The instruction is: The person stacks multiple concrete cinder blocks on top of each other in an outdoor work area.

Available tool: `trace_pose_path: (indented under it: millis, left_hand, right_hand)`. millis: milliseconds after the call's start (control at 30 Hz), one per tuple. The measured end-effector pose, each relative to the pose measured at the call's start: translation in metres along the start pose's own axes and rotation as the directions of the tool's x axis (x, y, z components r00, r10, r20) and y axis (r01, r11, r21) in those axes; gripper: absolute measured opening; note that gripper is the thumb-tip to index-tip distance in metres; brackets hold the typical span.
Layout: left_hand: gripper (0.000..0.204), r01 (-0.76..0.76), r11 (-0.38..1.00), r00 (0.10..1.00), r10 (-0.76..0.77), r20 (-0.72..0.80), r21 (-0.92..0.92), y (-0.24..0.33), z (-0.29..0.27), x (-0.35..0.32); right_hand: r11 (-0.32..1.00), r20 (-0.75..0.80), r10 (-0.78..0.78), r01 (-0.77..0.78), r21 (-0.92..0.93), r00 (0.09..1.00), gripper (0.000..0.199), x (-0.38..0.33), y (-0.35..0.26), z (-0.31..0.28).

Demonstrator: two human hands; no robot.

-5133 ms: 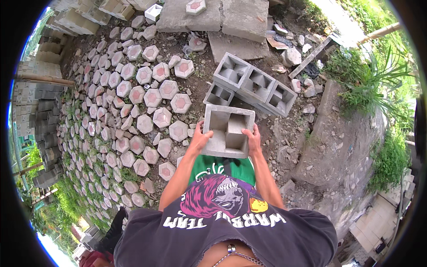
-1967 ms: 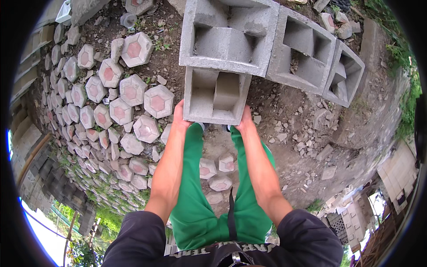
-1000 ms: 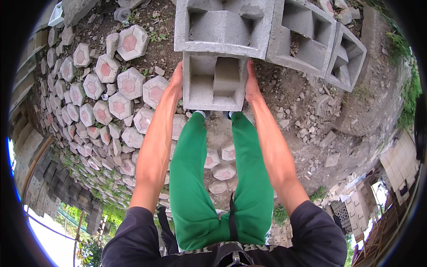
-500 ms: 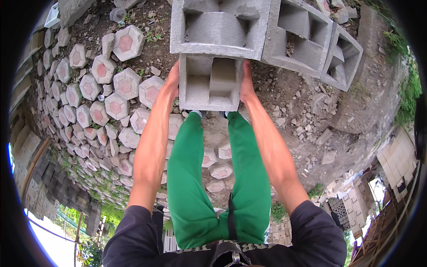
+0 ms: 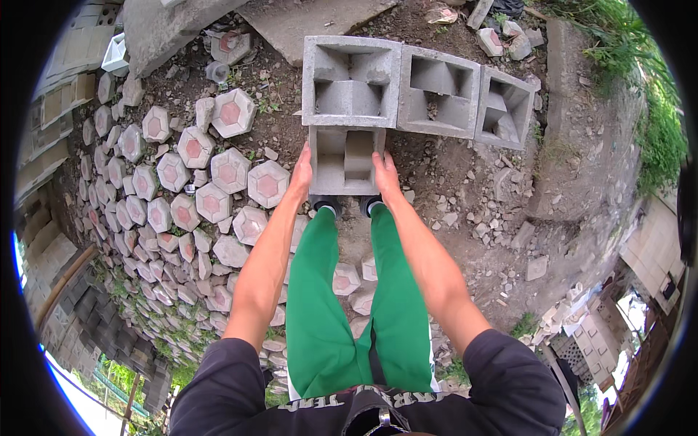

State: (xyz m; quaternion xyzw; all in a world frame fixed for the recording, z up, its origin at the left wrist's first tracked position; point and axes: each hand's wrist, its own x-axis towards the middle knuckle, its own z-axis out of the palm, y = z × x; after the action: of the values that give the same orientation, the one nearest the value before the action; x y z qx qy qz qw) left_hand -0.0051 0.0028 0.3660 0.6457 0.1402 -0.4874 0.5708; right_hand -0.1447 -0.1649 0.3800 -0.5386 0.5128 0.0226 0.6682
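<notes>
A grey hollow concrete block is between my two hands, right in front of my feet. Its open cavities, split by an inner wall, face up. My left hand presses along its left side. On the opposite side my right hand grips it, with fingertips at the rim. The far edge of this block meets, or lies partly under in the picture, a larger-looking hollow block. That one begins a row continuing right with a second block and a third block.
Many hexagonal pavers with reddish centres cover the ground at left. Broad concrete slabs lie beyond the row. Rubble and a low concrete strip are on the right, with green plants past them.
The blocks now look smaller and farther off, and more ground shows beyond them. Both hands stay on the near block; my right fingers now show at its rim.
</notes>
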Motion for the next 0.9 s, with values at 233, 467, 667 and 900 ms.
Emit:
trace_pose_path:
  millis: [233, 467, 667, 900]
  left_hand:
    - [0.064, -0.16, 0.947, 0.98, 0.118, 0.162, 0.279, 0.009, 0.017, -0.12]
    - [0.047, -0.229, 0.935, 0.964, 0.18, 0.193, 0.272, 0.102, 0.05, -0.252]
    - [0.045, -0.288, 0.908, 0.935, 0.197, 0.296, 0.305, 0.143, 0.071, -0.329]
    - [0.045, -0.461, 0.781, 0.84, 0.23, 0.491, 0.422, 0.155, 0.128, -0.373]
  right_hand:
    - [0.972, -0.028, -0.012, 0.018, 0.233, 1.0, 0.066, -0.113, -0.025, -0.014]
    - [0.943, 0.009, -0.011, 0.007, 0.332, 1.0, 0.067, -0.237, -0.101, -0.004]
    - [0.904, -0.085, -0.107, 0.132, 0.406, 0.991, 0.066, -0.338, -0.146, -0.027]
    - [0.84, -0.274, -0.146, 0.266, 0.473, 0.95, 0.07, -0.39, -0.144, -0.09]
